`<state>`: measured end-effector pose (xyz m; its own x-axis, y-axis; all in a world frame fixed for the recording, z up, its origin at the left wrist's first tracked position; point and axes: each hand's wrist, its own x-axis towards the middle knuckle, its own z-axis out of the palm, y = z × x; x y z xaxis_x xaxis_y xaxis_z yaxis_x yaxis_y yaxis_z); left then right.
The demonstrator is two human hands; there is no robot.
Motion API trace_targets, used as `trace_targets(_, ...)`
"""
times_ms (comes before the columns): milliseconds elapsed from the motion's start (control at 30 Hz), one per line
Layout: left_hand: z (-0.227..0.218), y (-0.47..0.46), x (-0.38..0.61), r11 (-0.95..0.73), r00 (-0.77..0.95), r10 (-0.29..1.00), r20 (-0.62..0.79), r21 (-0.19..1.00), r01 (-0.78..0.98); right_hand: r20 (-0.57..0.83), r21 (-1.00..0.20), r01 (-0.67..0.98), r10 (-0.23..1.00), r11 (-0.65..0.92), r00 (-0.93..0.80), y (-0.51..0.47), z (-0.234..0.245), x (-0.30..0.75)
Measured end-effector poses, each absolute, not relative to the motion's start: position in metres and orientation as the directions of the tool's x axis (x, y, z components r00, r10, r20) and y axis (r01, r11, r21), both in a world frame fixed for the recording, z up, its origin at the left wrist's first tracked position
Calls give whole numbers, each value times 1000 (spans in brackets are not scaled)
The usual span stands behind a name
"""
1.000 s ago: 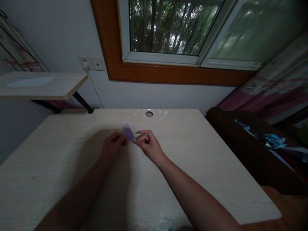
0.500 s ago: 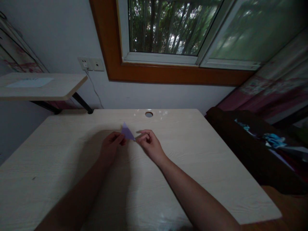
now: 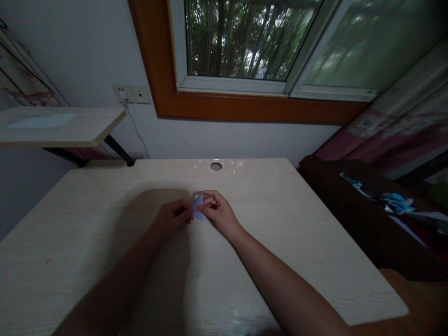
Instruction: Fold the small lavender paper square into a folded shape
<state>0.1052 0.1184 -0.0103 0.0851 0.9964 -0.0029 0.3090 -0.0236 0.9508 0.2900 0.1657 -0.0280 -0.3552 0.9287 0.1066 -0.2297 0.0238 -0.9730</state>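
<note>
A small folded piece of purple paper [image 3: 198, 207] is held between my two hands just above the pale wooden desk [image 3: 105, 224]. My left hand [image 3: 172, 217] pinches its lower left side with curled fingers. My right hand [image 3: 217, 212] pinches its right side, fingers bent over the top edge. Most of the paper is hidden by my fingers; only a narrow strip shows between the hands.
A round cable hole [image 3: 216, 166] lies at the desk's far edge. A raised side shelf [image 3: 63, 125] stands at the back left, below a wall socket [image 3: 131, 94] with a cord. A dark wooden bed frame [image 3: 350, 205] with bedding borders the desk's right side.
The paper stood up as a pointed triangle between the hands; now my hands have closed together over it and it shows as a smaller, lower strip.
</note>
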Motion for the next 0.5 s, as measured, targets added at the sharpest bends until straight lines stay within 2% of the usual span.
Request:
trace_targets(167, -11, 119, 105, -32, 134, 991, -19, 930, 366, 76, -958, -286, 953, -11, -294, 168, -25, 291)
trace_targets(500, -11, 119, 103, -14, 189, 980, -57, 934, 356, 37, -909, -414, 982, -45, -188, 172, -26, 293)
